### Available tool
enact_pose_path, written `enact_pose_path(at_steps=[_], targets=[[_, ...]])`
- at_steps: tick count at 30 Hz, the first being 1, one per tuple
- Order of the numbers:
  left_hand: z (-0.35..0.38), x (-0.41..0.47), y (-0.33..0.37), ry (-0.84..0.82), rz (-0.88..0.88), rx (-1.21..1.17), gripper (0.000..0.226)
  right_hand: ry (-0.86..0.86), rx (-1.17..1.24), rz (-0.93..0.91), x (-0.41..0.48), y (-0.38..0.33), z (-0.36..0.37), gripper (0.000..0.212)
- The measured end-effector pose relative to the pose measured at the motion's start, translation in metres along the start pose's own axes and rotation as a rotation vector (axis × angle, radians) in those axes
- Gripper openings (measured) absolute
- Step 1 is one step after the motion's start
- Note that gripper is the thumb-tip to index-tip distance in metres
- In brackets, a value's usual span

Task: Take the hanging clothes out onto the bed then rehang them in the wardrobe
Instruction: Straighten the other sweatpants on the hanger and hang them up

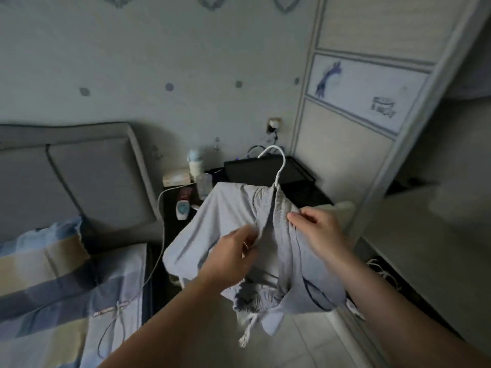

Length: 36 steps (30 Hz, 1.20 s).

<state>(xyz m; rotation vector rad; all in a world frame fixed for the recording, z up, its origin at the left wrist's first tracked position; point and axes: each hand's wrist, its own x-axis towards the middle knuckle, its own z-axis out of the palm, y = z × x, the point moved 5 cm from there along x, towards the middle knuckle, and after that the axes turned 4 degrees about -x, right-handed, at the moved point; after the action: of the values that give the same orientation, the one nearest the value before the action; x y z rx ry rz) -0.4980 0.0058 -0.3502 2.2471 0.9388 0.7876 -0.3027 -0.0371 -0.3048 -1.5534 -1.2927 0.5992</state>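
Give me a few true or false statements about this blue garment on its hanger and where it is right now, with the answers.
1. The left grip and right grip both hold the light blue fabric garment. True.
2. The garment lies flat on the checked blue and beige bedding. False: it is held in the air, off the bedding.
3. The white hanger hook sticks up above the garment. True.
4. The hook hangs on a wardrobe rail. False: it hangs on nothing, and shows in front of the dark bedside table.
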Motion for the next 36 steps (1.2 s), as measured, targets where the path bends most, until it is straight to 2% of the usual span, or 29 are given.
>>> enact_pose_path(at_steps=[5,9,12,17,22,29,32,36], targets=[[0.108,0.054,0.08,-0.129,0.106,-0.067,0.019,0.159,0.026,0.171,-0.03,0.049,-0.134,0.028],[0.186,0.091,0.136,-0.214,0.151,-0.126,0.011,0.284,0.016,0.297,-0.054,0.085,-0.228,0.025],[0.236,0.115,0.174,-0.297,0.182,-0.138,0.012,0.441,0.022,0.424,-0.072,0.113,-0.291,0.024],[0.3,0.147,0.217,-0.445,0.193,-0.152,0.021,0.532,0.049,0.586,-0.093,0.144,-0.354,0.027],[0.341,0.192,0.251,-0.529,0.266,-0.209,0.012,0.633,0.264,0.657,-0.08,0.161,-0.395,0.016],[0.347,0.283,0.308,-0.574,0.477,-0.299,0.017,0.809,0.416,0.554,-0.016,0.157,-0.451,0.012],[0.331,0.325,0.335,-0.607,0.559,-0.302,0.037,0.881,0.402,0.454,0.025,0.139,-0.475,0.007],[0.304,0.387,0.373,-0.599,0.728,-0.292,0.016,0.95,0.268,0.316,0.086,0.102,-0.503,0.008]])
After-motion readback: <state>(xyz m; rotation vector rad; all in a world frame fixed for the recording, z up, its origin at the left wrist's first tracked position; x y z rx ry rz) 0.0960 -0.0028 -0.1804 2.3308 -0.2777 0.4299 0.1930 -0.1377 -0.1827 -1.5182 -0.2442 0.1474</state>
